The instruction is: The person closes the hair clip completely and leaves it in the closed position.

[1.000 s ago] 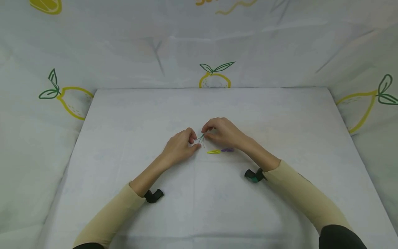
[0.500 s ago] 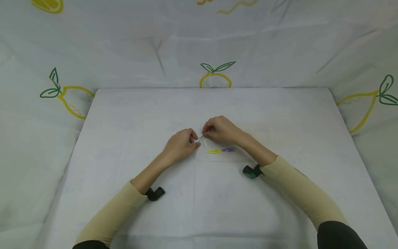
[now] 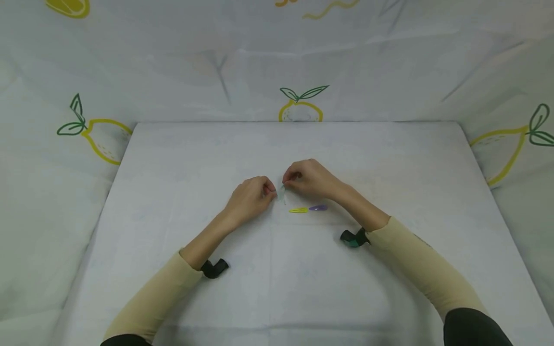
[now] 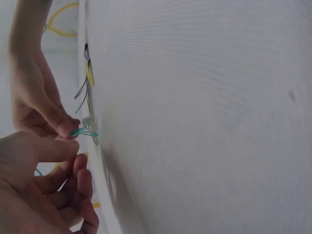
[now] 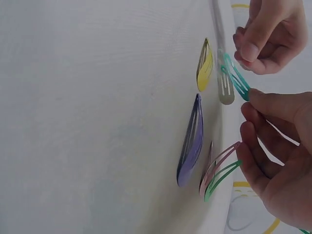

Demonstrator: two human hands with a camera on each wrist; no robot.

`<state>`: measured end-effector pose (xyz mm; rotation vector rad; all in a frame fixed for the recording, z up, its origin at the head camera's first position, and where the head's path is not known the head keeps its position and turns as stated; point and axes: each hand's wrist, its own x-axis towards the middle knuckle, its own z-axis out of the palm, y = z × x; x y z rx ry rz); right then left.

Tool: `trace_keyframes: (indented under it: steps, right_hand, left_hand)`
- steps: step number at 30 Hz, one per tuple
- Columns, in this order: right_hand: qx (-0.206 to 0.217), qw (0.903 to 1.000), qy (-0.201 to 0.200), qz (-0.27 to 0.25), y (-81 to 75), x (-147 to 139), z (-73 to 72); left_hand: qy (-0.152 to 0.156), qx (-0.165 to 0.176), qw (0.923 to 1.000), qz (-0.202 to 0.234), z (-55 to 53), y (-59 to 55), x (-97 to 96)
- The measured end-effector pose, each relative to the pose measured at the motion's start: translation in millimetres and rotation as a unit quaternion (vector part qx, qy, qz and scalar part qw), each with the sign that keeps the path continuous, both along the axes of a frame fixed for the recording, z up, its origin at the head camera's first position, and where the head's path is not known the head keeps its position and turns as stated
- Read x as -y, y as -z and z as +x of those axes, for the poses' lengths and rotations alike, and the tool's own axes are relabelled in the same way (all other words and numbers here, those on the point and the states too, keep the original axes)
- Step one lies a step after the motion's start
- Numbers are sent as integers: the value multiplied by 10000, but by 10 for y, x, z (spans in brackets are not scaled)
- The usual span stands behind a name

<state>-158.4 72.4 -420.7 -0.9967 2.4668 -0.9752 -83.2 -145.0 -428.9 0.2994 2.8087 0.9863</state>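
Note:
My right hand pinches a teal snap hair clip between thumb and forefinger. In the right wrist view, a pink hair clip and a green hair clip reach its other fingertips; whether those fingers hold them, I cannot tell. My left hand is beside the teal clip, its thumb against the curled forefinger, with nothing visible in between. A pale grey hair clip is just behind the teal one. Nearer to me, a yellow hair clip and a purple hair clip lie end to end.
A white cloth covers the table. Behind it and at both sides hang white sheets with printed lemons. A black wrist mount sits at the left cuff, and another black mount at the right one.
My left thumb has come up against the forefinger, where a gap showed before. The green strands that reached towards the left hand now hang downward. My right hand has risen slightly away.

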Motion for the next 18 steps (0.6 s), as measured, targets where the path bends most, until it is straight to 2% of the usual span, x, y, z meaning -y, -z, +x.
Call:
trace_keyframes:
  steps: [3,9,18]
  right_hand:
    - [-52,9999,-46,-126,5,-15,12]
    - [-373,9984,7,-423,21,-66,38]
    - [-299,9974,290,-583,-21,-188,74]
  left_hand:
    - [12,-119,9999,24,-6,-18,-6]
    - [13,-133,9998,118,-9,-13,-13]
    - [-26,26,9988,486,-13,-19,-5]
